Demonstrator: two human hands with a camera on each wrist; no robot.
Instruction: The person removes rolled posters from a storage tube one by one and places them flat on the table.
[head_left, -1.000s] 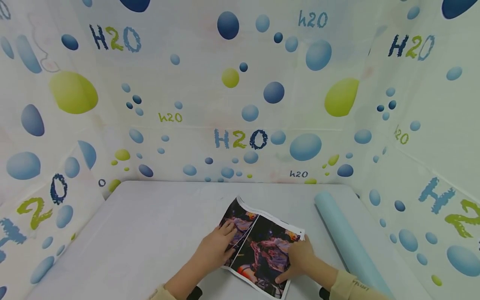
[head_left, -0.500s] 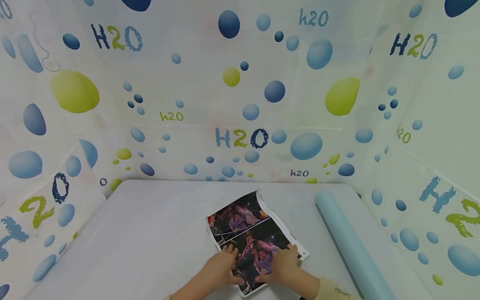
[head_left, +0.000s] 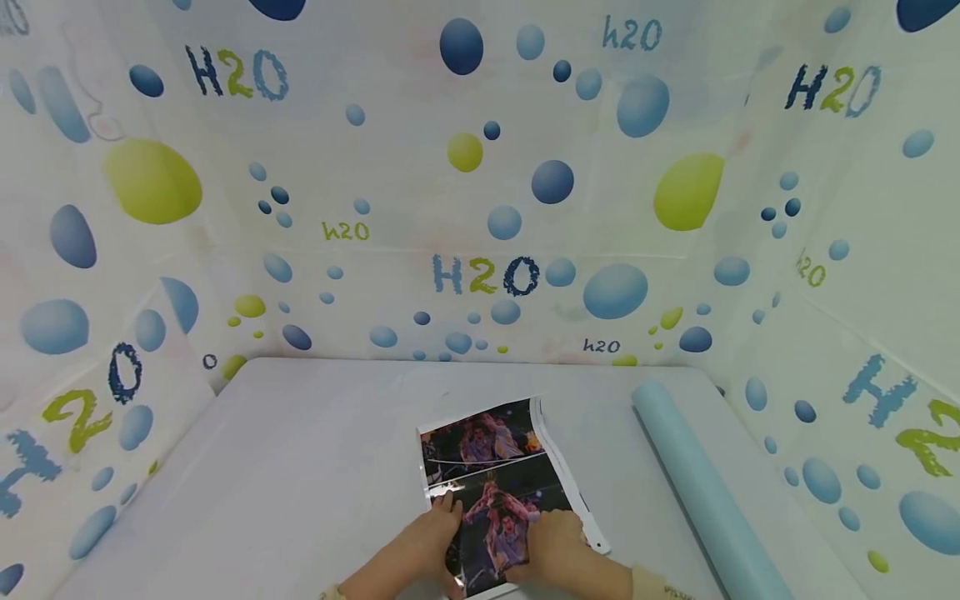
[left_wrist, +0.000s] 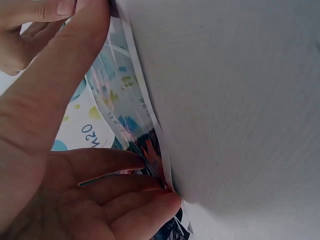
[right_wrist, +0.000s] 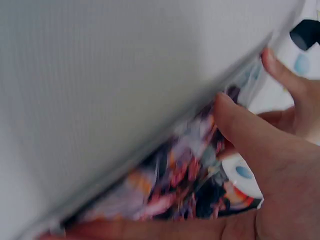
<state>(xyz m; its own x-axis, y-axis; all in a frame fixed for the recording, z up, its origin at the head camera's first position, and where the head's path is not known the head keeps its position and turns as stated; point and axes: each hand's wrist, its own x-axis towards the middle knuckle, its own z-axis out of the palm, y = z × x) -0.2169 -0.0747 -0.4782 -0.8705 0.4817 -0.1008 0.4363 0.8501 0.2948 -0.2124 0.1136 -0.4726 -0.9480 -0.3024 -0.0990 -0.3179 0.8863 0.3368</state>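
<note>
Several glossy printed sheets [head_left: 498, 475], with dark photos and white borders, lie askew on the white table. Their right edge shows layers. My left hand [head_left: 423, 542] rests at the lower left edge, fingers extended onto the print and thumb toward the bottom edge. In the left wrist view, the fingertips of my left hand [left_wrist: 110, 195] touch the sheets' edge. My right hand [head_left: 558, 550] lies on the lower right part, bent fingers pressing near the right edge. Thumb and a long finger of my right hand [right_wrist: 270, 165] spread wide apart along the sheets in the right wrist view.
A long light-blue roll [head_left: 705, 483] lies along the right side of the white table [head_left: 300, 467]. Behind and on both sides hangs a white curtain [head_left: 405, 167] with blue and green bubbles and H2O lettering.
The sheets have turned on the table, first shifting left at the top, and now point more straight away from me. Both hands have moved with them toward the near edge.
</note>
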